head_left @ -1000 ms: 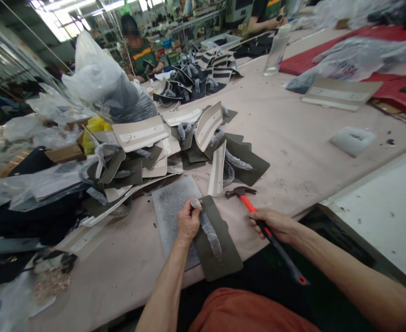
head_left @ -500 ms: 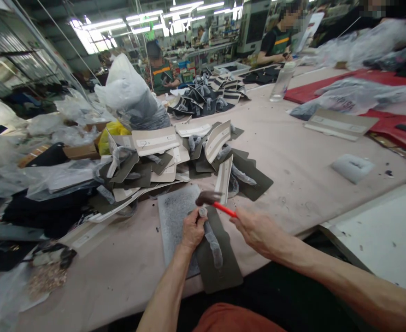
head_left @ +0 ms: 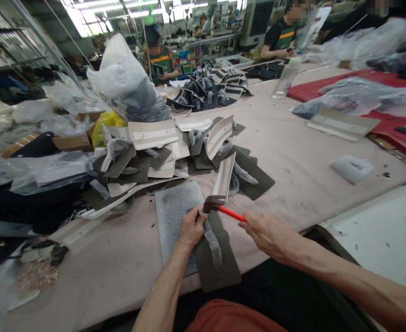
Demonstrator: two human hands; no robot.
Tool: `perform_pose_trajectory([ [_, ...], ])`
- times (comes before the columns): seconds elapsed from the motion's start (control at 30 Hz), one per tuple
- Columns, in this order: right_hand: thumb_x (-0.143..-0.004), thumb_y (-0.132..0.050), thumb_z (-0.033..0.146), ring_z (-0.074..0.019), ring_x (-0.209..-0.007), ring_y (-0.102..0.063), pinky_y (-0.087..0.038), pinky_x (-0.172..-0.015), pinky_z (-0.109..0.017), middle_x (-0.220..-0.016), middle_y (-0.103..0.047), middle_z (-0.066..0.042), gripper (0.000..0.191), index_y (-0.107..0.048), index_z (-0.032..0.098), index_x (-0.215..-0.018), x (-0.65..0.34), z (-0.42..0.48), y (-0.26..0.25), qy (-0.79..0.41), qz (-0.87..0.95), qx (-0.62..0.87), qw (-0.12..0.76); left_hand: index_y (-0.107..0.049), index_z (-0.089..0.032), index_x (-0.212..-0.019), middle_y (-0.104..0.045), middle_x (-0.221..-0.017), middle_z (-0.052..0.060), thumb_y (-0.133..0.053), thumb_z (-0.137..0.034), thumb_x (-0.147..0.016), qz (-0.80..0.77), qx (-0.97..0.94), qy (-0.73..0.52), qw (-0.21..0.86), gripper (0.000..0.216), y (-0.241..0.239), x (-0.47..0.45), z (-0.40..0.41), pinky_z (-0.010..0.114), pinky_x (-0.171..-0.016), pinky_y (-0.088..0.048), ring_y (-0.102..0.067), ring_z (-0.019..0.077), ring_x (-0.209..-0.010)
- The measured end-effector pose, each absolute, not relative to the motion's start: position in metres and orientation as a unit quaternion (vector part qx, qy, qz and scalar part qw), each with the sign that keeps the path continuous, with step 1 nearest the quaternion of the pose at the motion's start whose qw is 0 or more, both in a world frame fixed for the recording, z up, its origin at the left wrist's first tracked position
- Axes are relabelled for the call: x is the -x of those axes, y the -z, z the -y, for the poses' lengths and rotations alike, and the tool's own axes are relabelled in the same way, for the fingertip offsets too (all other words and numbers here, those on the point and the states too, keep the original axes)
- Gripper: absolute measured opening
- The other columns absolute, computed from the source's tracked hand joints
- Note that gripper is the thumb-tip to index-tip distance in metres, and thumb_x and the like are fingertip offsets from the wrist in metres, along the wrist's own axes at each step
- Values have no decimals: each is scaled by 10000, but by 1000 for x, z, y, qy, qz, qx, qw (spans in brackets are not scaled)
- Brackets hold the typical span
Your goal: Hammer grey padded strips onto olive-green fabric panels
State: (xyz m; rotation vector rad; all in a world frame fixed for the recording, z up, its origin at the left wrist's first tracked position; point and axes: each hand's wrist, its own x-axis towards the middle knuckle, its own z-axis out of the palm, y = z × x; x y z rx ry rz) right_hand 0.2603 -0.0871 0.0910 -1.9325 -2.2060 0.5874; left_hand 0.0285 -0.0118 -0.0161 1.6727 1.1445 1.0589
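Observation:
My right hand (head_left: 263, 233) is closed round the red handle of a hammer (head_left: 231, 213). The dark hammer head is at the top of a short round metal punch (head_left: 201, 211), partly covering it; whether they touch I cannot tell. Pinched in the fingers of my left hand (head_left: 191, 228), the punch stands over the upper end of a dark olive panel (head_left: 223, 269). A carrying handle (head_left: 212, 243) wrapped in clear plastic runs along this panel. Under the panel's left side lies a grey speckled slab (head_left: 173, 210). The punch's lower end is hidden by my fingers.
A heap of similar panels (head_left: 154, 136) with wrapped handles lies beyond the slab. Behind it stands a stuffed plastic bag (head_left: 120, 76). Farther right are a clear bottle (head_left: 285, 80), a white block (head_left: 352, 168) and red sheets (head_left: 327, 87). Two people work across the table.
The hammer head has come down to the punch's top, which showed uncovered before. My left hand keeps its hold at the same spot. The camera view has tipped slightly downward.

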Motion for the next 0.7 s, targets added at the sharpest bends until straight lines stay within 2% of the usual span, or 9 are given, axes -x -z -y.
perform_pose_trajectory([
  [0.17, -1007, -315, 428, -166, -562, -516, -338, -546, -299, -644, -571, -28, 367, -489, 219, -760, -301, 98, -51, -304, 671, 670, 94, -724, -236, -1010, -756, -971, 35, -627, -164, -818, -462, -657, -420, 422, 227, 17, -28, 12, 332, -873, -498, -686, 222, -920],
  [0.23, -1007, -317, 396, -174, -590, -529, -388, -588, -308, -669, -580, -38, 361, -511, 211, -764, -311, 101, -30, -297, 661, 685, 76, -721, -229, -1010, -758, -969, 39, -640, -171, -813, -466, -653, -418, 426, 221, 18, -28, 12, 339, -872, -505, -690, 225, -914],
  [0.3, -986, -384, 360, -203, -660, -550, -421, -648, -343, -773, -612, -81, 282, -571, 181, -875, -310, 101, -15, -231, 661, 711, 62, -719, -223, -1009, -760, -964, 41, -656, -182, -805, -472, -646, -420, 428, 217, 19, -28, 11, 342, -869, -511, -693, 226, -910],
  [0.37, -946, -469, 303, -262, -860, -580, -444, -754, -396, -1017, -624, -158, 249, -585, 140, -1093, -295, 98, -12, -141, 687, 707, 97, -721, -218, -1004, -762, -954, 39, -673, -188, -792, -479, -634, -427, 431, 219, 19, -28, 11, 338, -863, -518, -697, 223, -902],
  [0.43, -903, -511, 205, -298, -1100, -530, -435, -887, -434, -1285, -537, -184, 400, -515, 150, -1300, -271, 94, -22, -87, 751, 636, 156, -726, -214, -991, -765, -939, 35, -690, -190, -777, -484, -624, -434, 435, 218, 19, -28, 11, 326, -851, -524, -701, 216, -889],
  [0.5, -849, -522, 111, -279, -1189, -477, -409, -958, -429, -1391, -474, -143, 524, -479, 199, -1364, -242, 90, -35, -89, 833, 515, 181, -730, -206, -975, -765, -917, 32, -708, -195, -759, -484, -613, -440, 443, 218, 18, -30, 12, 308, -827, -529, -701, 204, -862],
  [0.53, -826, -531, 94, -264, -1165, -481, -408, -953, -418, -1379, -484, -123, 508, -515, 212, -1321, -228, 89, -40, -102, 869, 453, 170, -730, -199, -967, -764, -900, 30, -723, -201, -745, -486, -604, -443, 451, 222, 18, -31, 11, 299, -809, -532, -700, 197, -841],
  [0.6, -808, -559, 118, -250, -1075, -494, -414, -905, -403, -1266, -543, -108, 346, -599, 204, -1140, -205, 86, -46, -114, 918, 361, 122, -720, -178, -947, -757, -860, 29, -766, -226, -703, -497, -560, -462, 475, 252, 20, -34, 9, 282, -760, -534, -695, 183, -790],
  [0.7, -837, -550, 171, -255, -1011, -497, -404, -876, -405, -1104, -577, -116, 167, -596, 172, -997, -186, 82, -48, -81, 933, 344, 62, -677, -144, -873, -732, -787, 23, -820, -294, -644, -528, -422, -545, 496, 309, 17, -36, 1, 257, -687, -520, -677, 156, -705],
])
